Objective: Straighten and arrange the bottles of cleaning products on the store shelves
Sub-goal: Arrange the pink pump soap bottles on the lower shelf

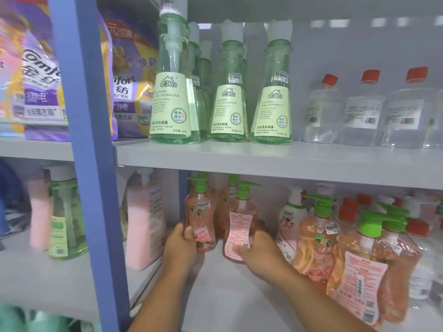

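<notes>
Two pink pump bottles stand near the back of the lower shelf [239,295]: the left hand [179,245] curls round the left pink bottle [201,216], and the right hand [259,250] grips the right pink bottle [241,224], whose back label faces out. Green laundry bottles [223,101] line the upper shelf [263,159].
</notes>
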Demonstrator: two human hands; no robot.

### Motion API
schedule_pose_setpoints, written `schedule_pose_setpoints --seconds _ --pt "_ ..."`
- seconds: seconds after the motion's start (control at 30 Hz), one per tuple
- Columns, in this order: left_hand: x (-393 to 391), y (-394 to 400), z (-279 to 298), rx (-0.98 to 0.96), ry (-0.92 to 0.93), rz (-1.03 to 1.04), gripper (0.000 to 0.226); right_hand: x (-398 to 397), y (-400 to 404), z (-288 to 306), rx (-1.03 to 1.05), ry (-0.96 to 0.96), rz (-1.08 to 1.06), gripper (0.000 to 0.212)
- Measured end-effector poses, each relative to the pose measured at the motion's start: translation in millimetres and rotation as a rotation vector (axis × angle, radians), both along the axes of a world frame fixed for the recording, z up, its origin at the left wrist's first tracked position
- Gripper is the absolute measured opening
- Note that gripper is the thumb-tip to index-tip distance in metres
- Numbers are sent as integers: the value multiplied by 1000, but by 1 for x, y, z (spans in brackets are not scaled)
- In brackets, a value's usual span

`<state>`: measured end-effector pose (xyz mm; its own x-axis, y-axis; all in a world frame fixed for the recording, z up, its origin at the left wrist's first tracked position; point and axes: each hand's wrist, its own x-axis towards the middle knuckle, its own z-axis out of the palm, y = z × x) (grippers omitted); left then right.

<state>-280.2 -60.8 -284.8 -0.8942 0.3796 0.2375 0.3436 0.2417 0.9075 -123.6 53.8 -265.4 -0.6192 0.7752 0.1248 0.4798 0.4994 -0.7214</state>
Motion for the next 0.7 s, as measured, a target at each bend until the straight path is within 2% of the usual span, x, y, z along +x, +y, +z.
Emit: schedule_pose_setpoints --seconds 0.03,0.1,0.17,0.2,0.27,0.3,0.4,0.47,0.53,0.57,0.6,0.7 --pt "-1 1 -2 -25 48 10 19 -1 -1 -1 -5 15 -2 43" --pt "1 2 -4 -76 105 5 31 -1 -3 -10 2 65 -77 63" --pt "3 5 -2 -72 84 -2 44 -2 -7 -19 58 36 -134 78" --pt "3 7 -1 -60 57 2 46 -1 -11 -20 62 38 -134 73" --pt "3 9 0 -62 30 17 45 2 -17 -15 15 108 -102 46" --pt "3 10 0 -68 36 17 43 3 -16 -13 -43 145 -53 40" --pt "5 11 -1 -67 56 15 37 3 -10 -9 -294 262 86 74" --pt "6 11 -1 -68 64 18 35 -5 -7 -13 -200 239 -18 71" --pt "8 11 -1 -59 67 20 34 -13 -10 -15 29 59 -178 87" --pt "10 11 -1 -48 67 19 32 -16 -13 -16 73 18 -198 90" --pt "11 10 -2 -39 66 18 31 -18 -13 -18 67 49 -191 85" --pt "10 10 -5 -23 78 21 26 -15 -14 -24 -36 205 -113 53"
